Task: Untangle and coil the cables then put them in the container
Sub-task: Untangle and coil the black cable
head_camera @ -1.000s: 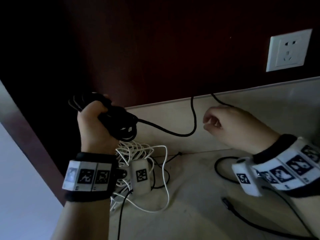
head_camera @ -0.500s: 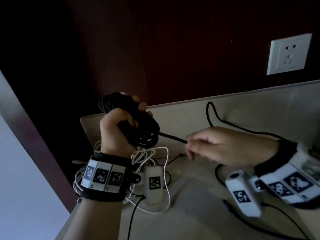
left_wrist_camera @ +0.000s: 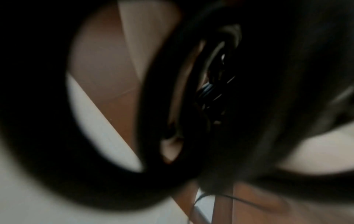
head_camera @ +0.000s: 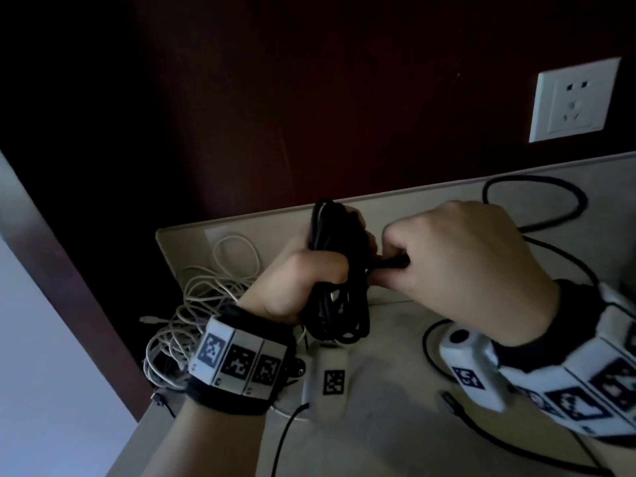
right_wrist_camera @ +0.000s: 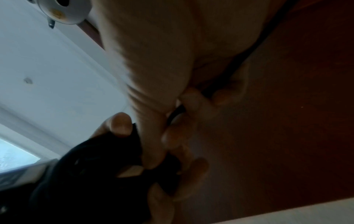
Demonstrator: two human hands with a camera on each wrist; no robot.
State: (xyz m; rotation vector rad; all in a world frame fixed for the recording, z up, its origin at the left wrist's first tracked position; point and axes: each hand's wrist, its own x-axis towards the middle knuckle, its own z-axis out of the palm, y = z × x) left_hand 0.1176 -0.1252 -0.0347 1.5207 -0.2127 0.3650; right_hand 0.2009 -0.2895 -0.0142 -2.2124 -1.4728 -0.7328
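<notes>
The left hand (head_camera: 303, 280) is raised above the counter (head_camera: 389, 418), its grip wrapped tight around a bundle of black cable (head_camera: 335, 270) wound into several loops; the loops rise above the fist and hang below it, near the wrist. The right hand (head_camera: 461, 266) sits just to the right of the bundle, touching it, with thumb and fingers pinching a short stretch of the same black cable where it meets the coil. In the right wrist view the fingertips (right_wrist_camera: 120, 124) of the left hand press against the dark coil, and the cable runs between the right thumb and fingers. The left wrist view is blurred and shows little beyond thick dark loops close to the lens.

From the right hand the free length of black cable trails right and far across the counter, curving in a wide loop near the wall below the white wall socket (head_camera: 574, 101), then coming back along the near right side. A tangled pile of white cables (head_camera: 206, 297) lies on the left part of the counter, beside and partly behind the left wrist. Both wrists wear bands with square black-and-white markers.
</notes>
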